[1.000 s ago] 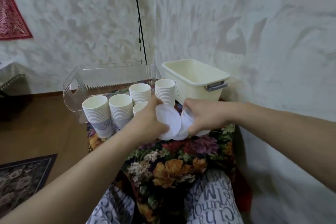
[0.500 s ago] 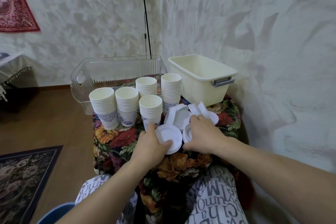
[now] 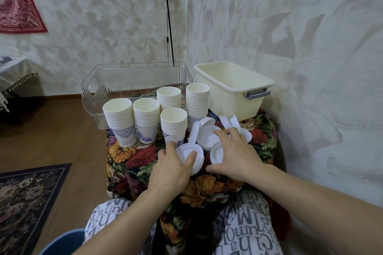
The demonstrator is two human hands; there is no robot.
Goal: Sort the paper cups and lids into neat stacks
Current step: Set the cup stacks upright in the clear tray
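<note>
Hands at frame centre, low on floral-cloth table (image 3: 132, 157). Left hand (image 3: 173, 168) grips small stack of white round plastic lids (image 3: 191, 154); right hand (image 3: 236, 155), fingers spread, rests on second lid stack (image 3: 215, 152). Loose tilted lids (image 3: 204, 130) lie just beyond, nearer right hand. 5 white paper cup stacks (image 3: 173, 122) stand upper left; open cloth lower left.

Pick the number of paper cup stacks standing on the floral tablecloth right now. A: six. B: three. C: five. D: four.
C: five cup stacks stand there: two at the left, one in front, and two behind, all in front of the clear bin.
</note>
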